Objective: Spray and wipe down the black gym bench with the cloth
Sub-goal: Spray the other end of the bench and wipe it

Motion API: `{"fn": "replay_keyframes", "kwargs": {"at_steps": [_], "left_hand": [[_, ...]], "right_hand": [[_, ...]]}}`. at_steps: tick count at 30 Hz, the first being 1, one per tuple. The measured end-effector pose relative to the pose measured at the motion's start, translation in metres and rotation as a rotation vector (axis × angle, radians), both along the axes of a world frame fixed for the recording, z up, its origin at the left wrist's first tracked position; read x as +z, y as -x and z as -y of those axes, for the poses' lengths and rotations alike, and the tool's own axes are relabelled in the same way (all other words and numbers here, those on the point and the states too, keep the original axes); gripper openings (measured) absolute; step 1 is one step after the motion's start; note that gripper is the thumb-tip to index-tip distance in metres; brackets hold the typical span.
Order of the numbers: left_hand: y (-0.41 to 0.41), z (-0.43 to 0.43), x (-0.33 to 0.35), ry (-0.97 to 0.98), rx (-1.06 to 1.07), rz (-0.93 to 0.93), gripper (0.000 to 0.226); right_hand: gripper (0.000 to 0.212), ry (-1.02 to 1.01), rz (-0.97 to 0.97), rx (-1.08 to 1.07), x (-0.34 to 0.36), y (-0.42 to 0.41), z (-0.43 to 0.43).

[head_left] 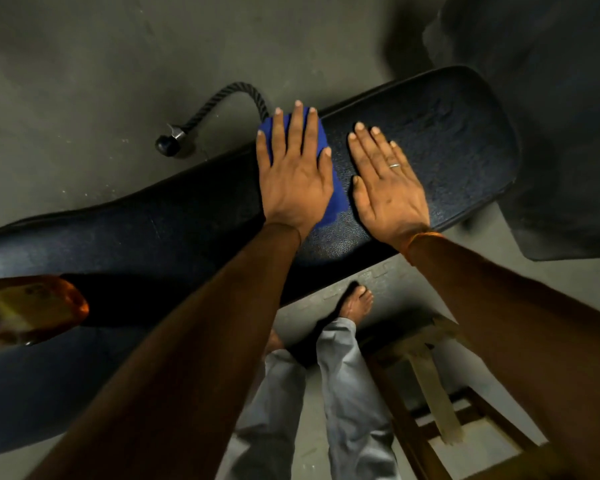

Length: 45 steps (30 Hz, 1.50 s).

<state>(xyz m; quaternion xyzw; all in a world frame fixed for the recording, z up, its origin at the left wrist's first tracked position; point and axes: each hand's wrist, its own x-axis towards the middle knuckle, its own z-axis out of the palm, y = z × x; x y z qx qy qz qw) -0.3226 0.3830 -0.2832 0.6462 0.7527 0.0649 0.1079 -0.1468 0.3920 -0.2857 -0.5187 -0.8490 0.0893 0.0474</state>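
The left hand (293, 174) lies flat, fingers spread, pressing the blue cloth (336, 199) onto the black bench (464, 140). The right hand (388, 192) rests open beside it, holding nothing. A rope handle (219, 105) lies on the far floor; a wooden stool (430, 368) stands near right.

Dim, warm light from above; a glossy sheen on the worktop (326, 244), heavy corner shadows, wide-angle bending, blurred lower-left edge.
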Motion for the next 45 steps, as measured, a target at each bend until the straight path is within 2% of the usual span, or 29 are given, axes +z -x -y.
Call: {"fn": "replay_keyframes", "kwargs": {"at_steps": [4, 9, 12, 16, 18, 26, 29, 34, 37, 41, 45], "left_hand": [[-0.013, 0.029, 0.006, -0.007, 0.021, -0.002, 0.064], [-0.016, 0.101, 0.012, 0.057, -0.119, -0.031, 0.064], [-0.003, 0.074, 0.008, 0.015, -0.147, -0.026, 0.064], [0.005, 0.009, 0.003, -0.010, 0.019, 0.022, 0.064], [0.000, 0.008, 0.002, -0.008, 0.065, 0.044, 0.065], [0.013, 0.149, 0.013, 0.024, -0.154, -0.019, 0.065], [0.031, 0.124, 0.011, -0.010, -0.196, -0.009, 0.064], [0.048, 0.046, 0.005, -0.014, 0.034, 0.020, 0.064], [0.030, 0.078, 0.005, -0.025, 0.112, 0.026, 0.065], [0.017, 0.153, 0.017, 0.048, 0.004, 0.001, 0.065], [0.055, 0.123, 0.015, 0.011, -0.059, -0.035, 0.065]], "right_hand": [[0.063, 0.026, -0.008, -0.010, 0.002, 0.000, -0.001], [0.062, 0.029, -0.039, -0.014, 0.004, 0.000, -0.003], [0.061, 0.015, -0.047, -0.013, 0.001, 0.000, -0.002], [0.060, -0.009, -0.043, -0.007, -0.001, 0.000, -0.001], [0.060, -0.008, -0.029, -0.008, -0.001, 0.000, 0.000], [0.062, 0.023, 0.016, -0.010, 0.008, 0.006, 0.003], [0.062, 0.000, 0.011, -0.001, 0.004, 0.005, 0.002], [0.061, -0.020, 0.012, 0.008, -0.003, 0.003, 0.003], [0.061, -0.008, 0.021, -0.013, -0.001, 0.004, 0.007], [0.068, 0.077, 0.036, -0.146, 0.011, 0.032, 0.017], [0.071, 0.108, 0.034, -0.192, 0.012, 0.086, 0.045]]}}
